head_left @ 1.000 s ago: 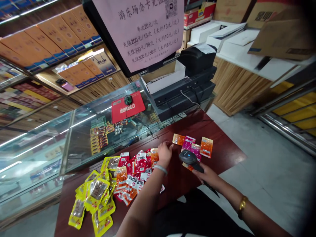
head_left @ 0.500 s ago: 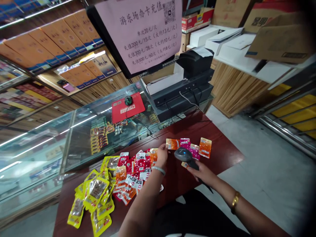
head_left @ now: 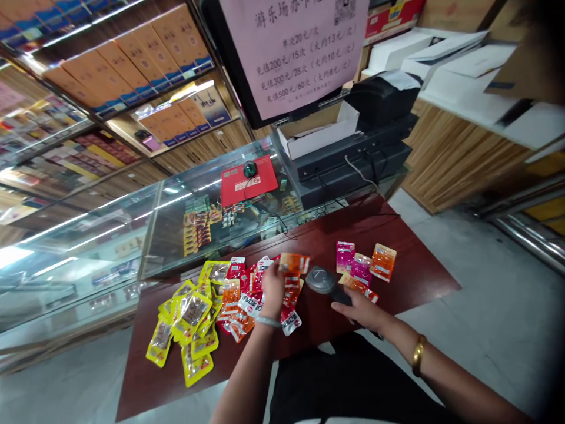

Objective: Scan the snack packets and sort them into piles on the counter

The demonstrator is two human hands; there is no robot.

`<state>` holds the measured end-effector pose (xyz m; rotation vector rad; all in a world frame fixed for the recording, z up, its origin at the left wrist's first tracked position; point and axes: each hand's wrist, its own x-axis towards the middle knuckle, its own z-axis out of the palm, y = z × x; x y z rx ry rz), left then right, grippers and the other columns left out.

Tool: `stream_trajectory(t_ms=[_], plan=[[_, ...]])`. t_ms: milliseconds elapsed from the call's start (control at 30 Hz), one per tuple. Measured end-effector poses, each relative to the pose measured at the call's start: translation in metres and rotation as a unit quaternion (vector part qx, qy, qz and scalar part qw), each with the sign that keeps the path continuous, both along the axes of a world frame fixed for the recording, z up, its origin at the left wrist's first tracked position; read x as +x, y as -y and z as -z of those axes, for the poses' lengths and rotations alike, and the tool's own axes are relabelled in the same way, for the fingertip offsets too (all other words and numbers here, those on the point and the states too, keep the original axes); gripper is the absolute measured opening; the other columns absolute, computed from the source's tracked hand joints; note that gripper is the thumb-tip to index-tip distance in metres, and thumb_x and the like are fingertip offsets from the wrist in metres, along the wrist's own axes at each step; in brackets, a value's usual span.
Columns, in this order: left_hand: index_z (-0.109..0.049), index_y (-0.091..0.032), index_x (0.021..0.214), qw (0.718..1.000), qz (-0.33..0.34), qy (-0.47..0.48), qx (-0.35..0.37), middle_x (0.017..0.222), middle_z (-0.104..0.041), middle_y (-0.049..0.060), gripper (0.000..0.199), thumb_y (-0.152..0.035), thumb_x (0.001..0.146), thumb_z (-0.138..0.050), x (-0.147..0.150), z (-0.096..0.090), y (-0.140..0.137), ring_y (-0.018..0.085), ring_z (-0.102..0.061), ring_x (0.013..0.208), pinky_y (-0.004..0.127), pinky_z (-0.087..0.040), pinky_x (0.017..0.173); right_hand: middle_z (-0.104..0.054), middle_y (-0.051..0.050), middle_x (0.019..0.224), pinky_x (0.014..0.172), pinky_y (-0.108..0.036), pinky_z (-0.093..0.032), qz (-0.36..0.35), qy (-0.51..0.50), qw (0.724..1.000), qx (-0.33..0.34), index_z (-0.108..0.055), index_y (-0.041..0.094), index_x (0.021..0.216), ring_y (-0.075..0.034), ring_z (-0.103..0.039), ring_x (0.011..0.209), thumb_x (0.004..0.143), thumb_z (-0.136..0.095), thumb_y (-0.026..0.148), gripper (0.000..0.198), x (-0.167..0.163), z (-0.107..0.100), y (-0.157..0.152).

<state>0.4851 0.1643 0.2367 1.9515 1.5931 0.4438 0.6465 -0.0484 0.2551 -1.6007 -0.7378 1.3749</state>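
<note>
1 dark mouse (head_left: 249, 169) on 1 red mat (head_left: 247, 194) atop a glass case (head_left: 170, 235), 1 pink notice (head_left: 300, 65) nearby.

The left forearm (head_left: 247, 371) points toward one o'clock, its left hand (head_left: 272, 288) back uppermost, slightly blurred, fingers bent in a pinch. The right forearm (head_left: 459, 377) points toward ten o'clock; the right hand (head_left: 359, 309), between three and four o'clock from the other, curls in a grip.
</note>
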Motion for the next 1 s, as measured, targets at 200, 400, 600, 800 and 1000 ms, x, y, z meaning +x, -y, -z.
stream_trajectory(t_ms=[200, 400, 600, 800, 1000], plan=[[-0.061, -0.018, 0.114, 0.985, 0.141, -0.058, 0.082, 0.112, -0.065, 0.011, 0.029, -0.032, 0.09, -0.052, 0.024, 0.008, 0.015, 0.025, -0.057, 0.11, 0.04, -0.04, 0.1, -0.071, -0.004, 0.086, 0.061, -0.029, -0.051, 0.066, -0.001, 0.998, -0.011, -0.063, 0.018, 0.116, -0.02, -0.064, 0.072, 0.078, -0.07, 0.049, 0.049, 0.003, 0.006, 0.037], [-0.059, -0.015, 0.117, 0.958, 0.263, -0.115, 0.009, 0.113, -0.063, 0.013, 0.05, -0.051, 0.082, -0.063, 0.116, 0.038, 0.064, 0.028, -0.055, 0.111, 0.039, -0.039, 0.097, -0.046, 0.01, 0.048, 0.039, -0.022, -0.034, 0.13, -0.051, 0.988, -0.072, -0.051, 0.017, 0.127, -0.01, -0.042, 0.038, 0.077, -0.068, 0.055, 0.065, 0.007, 0.021, 0.069], [-0.055, -0.013, 0.117, 0.949, 0.245, -0.199, 0.019, 0.122, -0.055, 0.019, 0.063, -0.059, 0.075, -0.065, 0.166, 0.044, 0.077, 0.034, -0.048, 0.116, 0.044, -0.035, 0.095, -0.044, 0.01, 0.052, 0.04, -0.02, -0.034, 0.175, -0.043, 0.982, -0.055, -0.052, 0.019, 0.12, -0.009, -0.041, 0.042, 0.078, -0.066, 0.057, 0.058, 0.01, 0.018, 0.086], [-0.064, -0.017, 0.097, 0.951, 0.252, -0.181, -0.013, 0.108, -0.065, 0.016, 0.034, -0.044, 0.077, -0.069, 0.156, 0.047, 0.062, 0.031, -0.057, 0.109, 0.039, -0.04, 0.089, -0.045, 0.01, 0.053, 0.04, -0.021, -0.033, 0.179, -0.043, 0.981, -0.057, -0.052, 0.019, 0.123, -0.008, -0.04, 0.039, 0.078, -0.065, 0.059, 0.061, 0.013, 0.024, 0.08], [-0.057, -0.019, 0.108, 0.976, 0.135, 0.052, -0.162, 0.1, -0.071, 0.009, 0.028, -0.039, 0.088, -0.059, 0.11, 0.047, 0.037, 0.018, -0.067, 0.085, 0.027, -0.047, 0.075, -0.046, 0.009, 0.05, 0.042, -0.022, -0.032, 0.13, -0.035, 0.99, -0.034, -0.051, 0.018, 0.128, -0.01, -0.042, 0.04, 0.08, -0.065, 0.058, 0.064, 0.018, 0.017, 0.057]])
